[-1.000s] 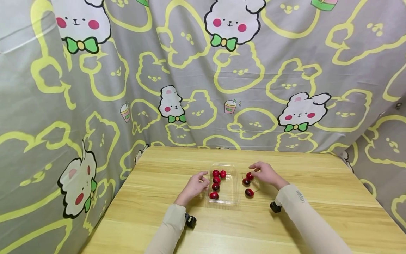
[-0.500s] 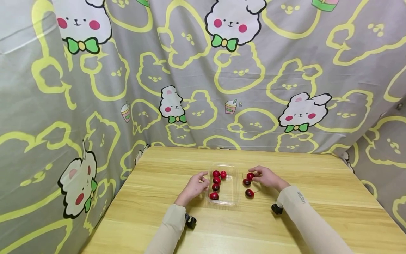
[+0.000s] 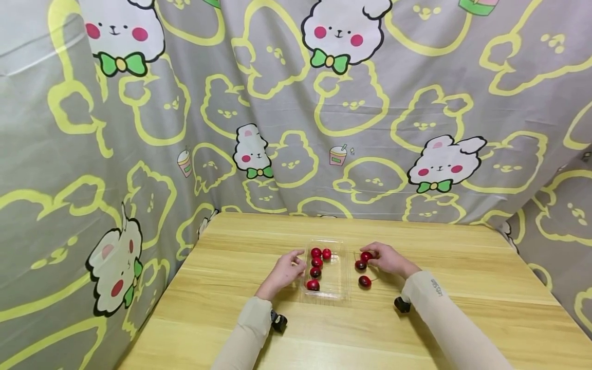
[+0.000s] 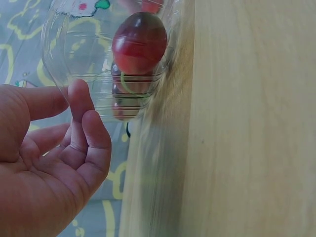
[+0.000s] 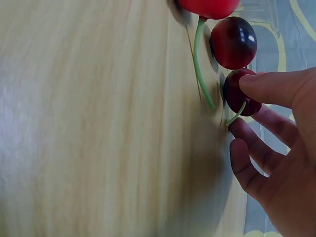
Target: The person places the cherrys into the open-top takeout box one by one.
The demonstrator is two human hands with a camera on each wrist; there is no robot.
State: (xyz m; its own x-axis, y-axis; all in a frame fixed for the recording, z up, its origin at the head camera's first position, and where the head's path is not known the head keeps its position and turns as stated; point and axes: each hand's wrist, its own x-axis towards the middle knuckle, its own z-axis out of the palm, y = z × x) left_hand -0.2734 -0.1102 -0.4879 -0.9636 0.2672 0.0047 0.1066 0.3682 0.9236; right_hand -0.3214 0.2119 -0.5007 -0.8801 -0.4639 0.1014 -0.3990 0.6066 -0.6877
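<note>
A clear plastic box (image 3: 334, 275) stands on the table with several dark red cherries (image 3: 316, 273) in it, most in a row along its left side. My left hand (image 3: 286, 270) is at the box's left edge. In the left wrist view, its thumb and a finger pinch the box's rim (image 4: 55, 81). To the right of the box, my right hand (image 3: 390, 259) grips a stemmed cherry (image 5: 236, 91) between thumb and fingers. Beside it lies a darker cherry (image 3: 361, 265). Nearer to me is another cherry (image 3: 365, 281) with a green stem (image 5: 198, 64).
The wooden table (image 3: 333, 334) reaches back to a grey patterned curtain (image 3: 296, 113), which also hangs along the left and right sides. Both wrists carry small black cameras, one of them the left wrist's camera (image 3: 279, 322).
My right hand has come down onto the farthest loose cherry and its fingers have closed around it. The left hand stays at the box's edge.
</note>
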